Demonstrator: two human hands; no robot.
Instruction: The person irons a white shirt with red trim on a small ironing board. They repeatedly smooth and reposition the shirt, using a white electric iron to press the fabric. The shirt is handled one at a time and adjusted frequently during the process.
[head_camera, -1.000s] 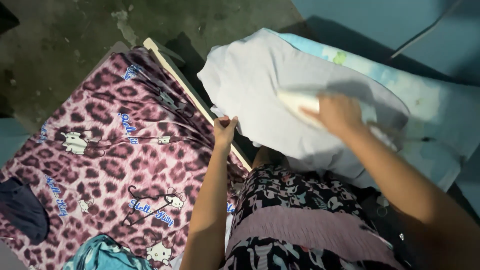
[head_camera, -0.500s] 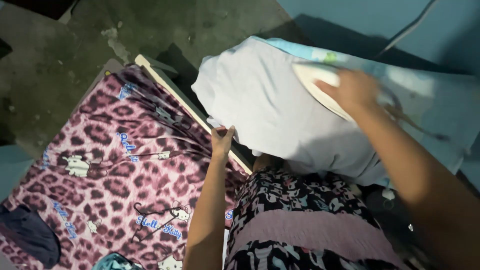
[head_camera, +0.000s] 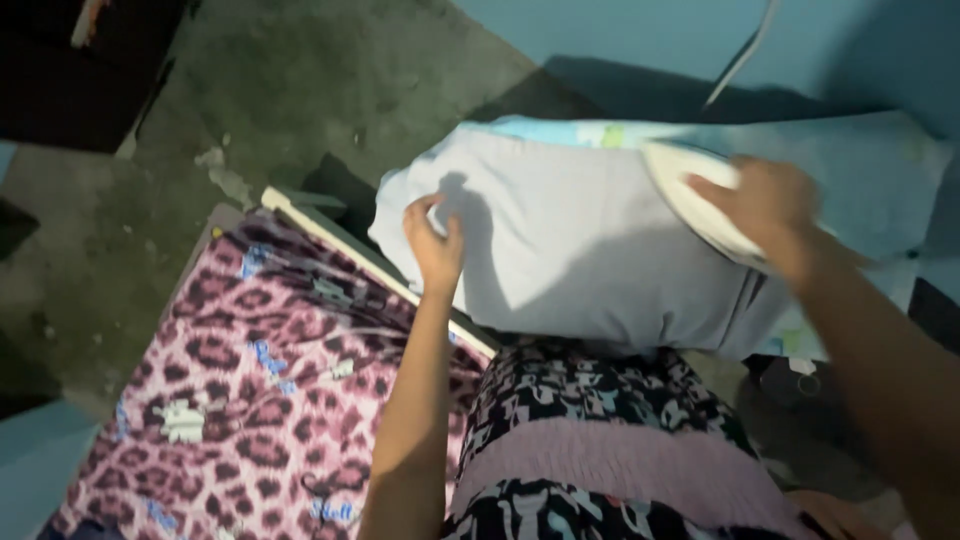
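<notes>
Right hand (head_camera: 765, 205): upper right of the frame, fingers curled over the top of a cream-white clothes iron (head_camera: 700, 205) — closed around it, gripping.
Iron: sits flat on the pale grey cloth (head_camera: 580, 255), at its right end, pointed end toward upper left; partly blurred.
Left hand (head_camera: 433, 245): centre of the frame, fingers bent and pinched on the left edge of the grey cloth; narrow, closed on the fabric as far as can be seen.
Grey cloth: spread smooth over a padded surface with a light blue printed cover (head_camera: 860, 190), which shows past it at top and right.
Cord (head_camera: 735, 60): thin pale line running up the blue wall (head_camera: 620, 30), upper right.
Lower left: pink leopard-print sheet (head_camera: 230, 400) with small white cartoon figures — a pale wooden edge (head_camera: 340, 250) borders it beside the left hand.
Lower centre: the person's dark patterned garment (head_camera: 590, 400) with a mauve band.
Upper left: stained grey concrete floor (head_camera: 300, 90).
</notes>
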